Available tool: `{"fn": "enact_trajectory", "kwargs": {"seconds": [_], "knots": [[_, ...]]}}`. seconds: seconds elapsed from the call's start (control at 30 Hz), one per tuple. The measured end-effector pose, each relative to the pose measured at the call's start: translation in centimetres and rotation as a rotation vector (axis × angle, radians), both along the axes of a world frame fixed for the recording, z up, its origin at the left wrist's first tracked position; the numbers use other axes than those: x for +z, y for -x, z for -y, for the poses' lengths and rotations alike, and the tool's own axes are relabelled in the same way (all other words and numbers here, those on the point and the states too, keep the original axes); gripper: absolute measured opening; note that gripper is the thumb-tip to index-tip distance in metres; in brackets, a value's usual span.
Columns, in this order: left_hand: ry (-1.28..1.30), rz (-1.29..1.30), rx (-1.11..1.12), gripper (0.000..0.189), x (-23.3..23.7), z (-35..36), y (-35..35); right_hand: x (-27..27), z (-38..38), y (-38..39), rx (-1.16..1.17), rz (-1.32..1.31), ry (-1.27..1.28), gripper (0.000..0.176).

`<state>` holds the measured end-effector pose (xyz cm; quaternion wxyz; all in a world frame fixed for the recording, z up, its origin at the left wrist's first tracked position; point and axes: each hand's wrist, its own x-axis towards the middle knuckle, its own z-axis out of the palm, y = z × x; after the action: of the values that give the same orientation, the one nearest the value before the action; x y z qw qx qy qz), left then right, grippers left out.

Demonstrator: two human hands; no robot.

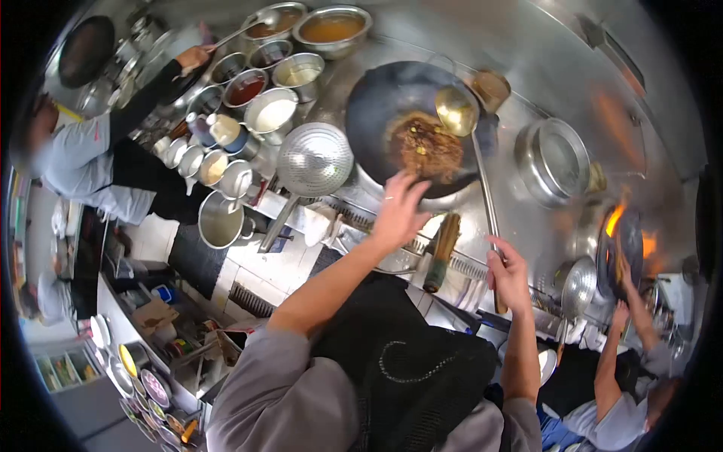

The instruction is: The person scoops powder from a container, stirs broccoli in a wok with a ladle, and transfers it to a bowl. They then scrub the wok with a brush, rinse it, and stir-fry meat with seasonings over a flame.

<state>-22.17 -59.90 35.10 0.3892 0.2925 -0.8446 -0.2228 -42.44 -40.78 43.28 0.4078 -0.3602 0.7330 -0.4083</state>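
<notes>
A black wok [369,113] sits on the range in front of me, with steaming brown food [428,147] in its middle. Over the wok's near rim is my left hand [401,211], its fingers spread and holding nothing. My right hand [510,273] is closed on the long handle of a ladle [456,111]. The ladle's bowl hangs over the wok's right side, beside the food. Between my hands lies a brush-like bundle [443,252] with a dark green end. Left of the wok rests a perforated strainer [315,160], its handle pointing towards me.
Metal bowls of sauces and liquids, including a white one [272,113], crowd the left. A lidded pot [553,162] stands to the right. A co-worker [90,166] reaches in at left. Another co-worker [621,392] works at right by flames [616,218].
</notes>
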Motion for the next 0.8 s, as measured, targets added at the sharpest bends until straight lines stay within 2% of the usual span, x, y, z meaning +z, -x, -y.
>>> {"fn": "enact_trajectory", "kwargs": {"seconds": [0.03, 0.07, 0.1, 0.13, 0.17, 0.2, 0.27, 0.33, 0.37, 0.4, 0.43, 0.47, 0.5, 0.53, 0.57, 0.6, 0.63, 0.67, 0.7, 0.73, 0.8], "knots": [[0.039, -0.043, -0.066, 0.081, 3.5, 0.5, 1.0, 2.2, 1.0, -1.3, 0.057, 0.197, 0.070, 0.035], [0.142, -0.174, -0.044, 0.064, 6.9, 0.7, 2.3, 7.0, 3.4, -3.0, 0.149, 0.309, 0.258, 0.039], [0.136, -0.285, -0.104, 0.050, 9.7, 2.8, 3.3, 11.4, 7.1, -5.4, 0.273, 0.445, 0.442, 0.046], [0.126, -0.417, -0.202, 0.037, 12.4, 5.0, 4.8, 13.3, 9.6, -5.9, 0.465, 0.550, 0.476, 0.072], [-0.020, -0.569, -0.049, 0.025, 15.5, 6.1, 3.9, 14.6, 11.7, -6.9, 0.549, 0.630, 0.562, 0.073], [-0.167, -0.727, 0.103, 0.017, 18.4, 6.6, 2.9, 16.9, 13.3, -9.1, 0.514, 0.600, 0.598, 0.072], [-0.279, -1.044, 0.228, 0.014, 22.6, 7.2, -3.3, 17.6, 15.5, -12.2, 0.472, 0.542, 0.635, 0.065], [-0.421, -1.384, 0.043, 0.017, 22.0, 7.4, -11.2, 15.2, 16.5, -13.8, 0.673, 0.337, 0.660, 0.060], [-0.503, -1.378, 0.084, 0.019, 21.1, 6.7, -16.4, 12.7, 16.5, -14.8, 0.701, 0.392, 0.641, 0.052], [-0.564, -1.386, 0.241, 0.024, 21.5, 5.1, -20.9, 10.5, 17.2, -15.3, 0.754, 0.373, 0.498, 0.044], [-0.559, -1.479, 0.245, 0.029, 19.9, 3.8, -25.8, 7.7, 18.3, -16.3, 0.774, 0.334, 0.348, 0.038], [-0.477, -1.473, 0.090, 0.035, 18.1, 2.4, -30.7, 4.2, 19.6, -17.7, 0.705, 0.282, 0.229, 0.037], [-0.403, -1.424, 0.221, 0.039, 17.9, 0.6, -34.1, 0.5, 21.0, -19.6, 0.609, 0.207, 0.158, 0.036], [-0.379, -1.463, 0.324, 0.040, 17.0, -1.0, -37.7, -2.2, 22.3, -21.8, 0.603, 0.103, 0.168, 0.036], [-0.357, -1.473, 0.329, 0.041, 16.0, -2.6, -41.4, -5.1, 23.8, -23.8, 0.670, 0.024, 0.216, 0.037], [-0.337, -1.482, 0.331, 0.041, 14.9, -3.9, -44.7, -6.6, 25.2, -26.4, 0.767, -0.181, 0.360, 0.039], [-0.317, -1.503, 0.385, 0.042, 14.0, -5.2, -47.3, -6.9, 26.5, -29.6, 0.856, -0.330, 0.426, 0.042], [-0.297, -1.525, 0.441, 0.043, 13.0, -6.2, -49.4, -7.9, 27.5, -32.6, 0.901, -0.336, 0.394, 0.046], [-0.288, -1.520, 0.496, 0.043, 12.2, -6.6, -51.1, -8.4, 28.7, -35.4, 0.987, -0.493, 0.481, 0.047], [-0.278, -1.514, 0.552, 0.044, 11.3, -6.9, -52.7, -9.1, 29.8, -37.8, 0.997, -0.499, 0.469, 0.047], [-0.290, -1.544, 0.559, 0.045, 9.2, -6.6, -55.2, -10.7, 32.3, -41.7, 1.169, -0.619, 0.368, 0.038]]}}
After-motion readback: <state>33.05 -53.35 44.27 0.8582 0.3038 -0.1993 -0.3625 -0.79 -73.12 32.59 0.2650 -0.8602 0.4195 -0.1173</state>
